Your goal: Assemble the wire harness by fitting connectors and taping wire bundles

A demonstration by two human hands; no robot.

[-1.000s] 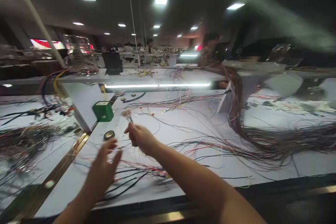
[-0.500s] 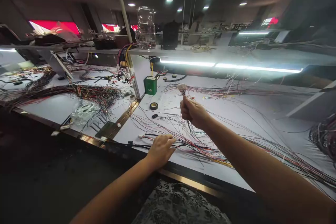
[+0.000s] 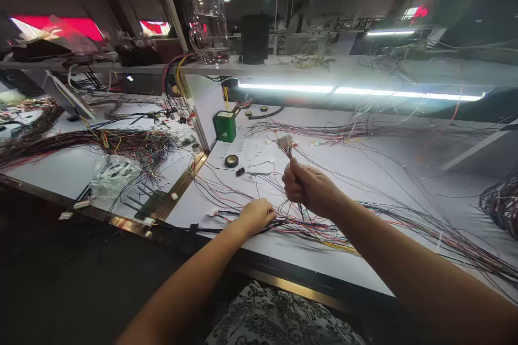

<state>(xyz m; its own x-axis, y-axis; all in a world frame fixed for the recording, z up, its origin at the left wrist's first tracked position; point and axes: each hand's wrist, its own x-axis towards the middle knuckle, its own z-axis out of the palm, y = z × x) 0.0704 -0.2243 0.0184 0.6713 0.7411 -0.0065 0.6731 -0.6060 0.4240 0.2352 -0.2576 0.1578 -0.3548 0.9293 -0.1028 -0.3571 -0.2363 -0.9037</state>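
Observation:
My right hand (image 3: 309, 187) is raised over the bench with its fingers closed round a bunch of thin wires. Just above that fist, a white multi-pin connector (image 3: 285, 143) sticks up on the wires' ends. Lower and to the left, my left hand (image 3: 256, 216) rests on the wire bundle (image 3: 319, 230) along the bench's front, its fingers curled down into the wires. Their tips are partly hidden. A small white plug (image 3: 212, 212) lies left of that hand. Beyond it is a black connector (image 3: 240, 171) on thin dark leads.
A roll of black tape (image 3: 231, 161) and a green box (image 3: 225, 126) stand near the left divider (image 3: 202, 110). The shelf above carries a glass jug (image 3: 210, 21) and a dark container (image 3: 254, 38). More wires lie at the left around a plastic bag (image 3: 117, 175).
My left hand has gone from loosely spread fingers to curled ones down on the wires. My right hand still grips the connector's wires, now turned slightly. The view has shifted a little.

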